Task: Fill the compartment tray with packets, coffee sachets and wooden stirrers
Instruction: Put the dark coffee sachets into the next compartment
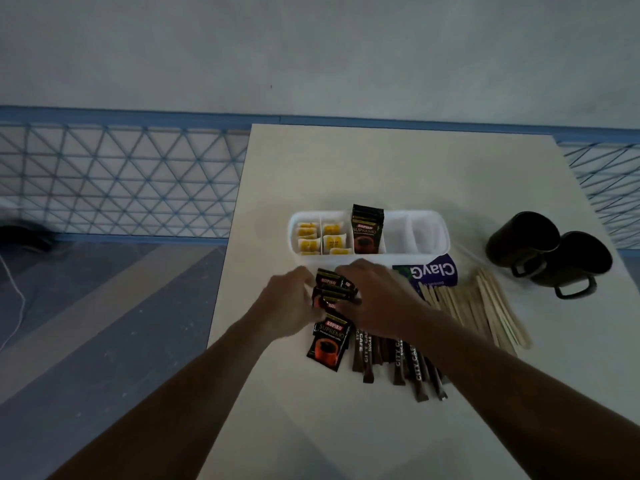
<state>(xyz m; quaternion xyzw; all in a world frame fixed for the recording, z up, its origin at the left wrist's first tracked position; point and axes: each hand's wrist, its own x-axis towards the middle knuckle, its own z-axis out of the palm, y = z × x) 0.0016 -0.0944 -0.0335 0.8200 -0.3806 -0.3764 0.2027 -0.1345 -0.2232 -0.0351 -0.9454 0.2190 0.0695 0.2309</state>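
Left hand (291, 303) and right hand (377, 299) meet on a bunch of coffee sachets (334, 289) just in front of the compartment tray (440, 220). The left hand's fingers curl against the bunch's left edge. The right hand arches over its right side with the fingers bent down onto the black wrappers, so the bunch is gripped between the two. How many sachets are in it I cannot tell, as the hands cover part of the bunch.

The white tray sits mid-table (381, 161), its long side facing the person. Yellow packets (308, 237) fill its two left compartments, and upright sachets (367, 228) of the same black kind stand in the third, their tops above the rim.

A loose sachet (327, 344) lies flat just below the hands, printed side up (a red cup on black). Beside it, partly under the right forearm, brown sugar sticks (412, 365) fan out on the table. Wooden stirrers (485, 306) lie in a loose heap to the right, their far ends overlapping a purple card (433, 271) that touches the tray's front wall. Two dark mugs (523, 237) lie on their sides near the table's right edge, touching each other
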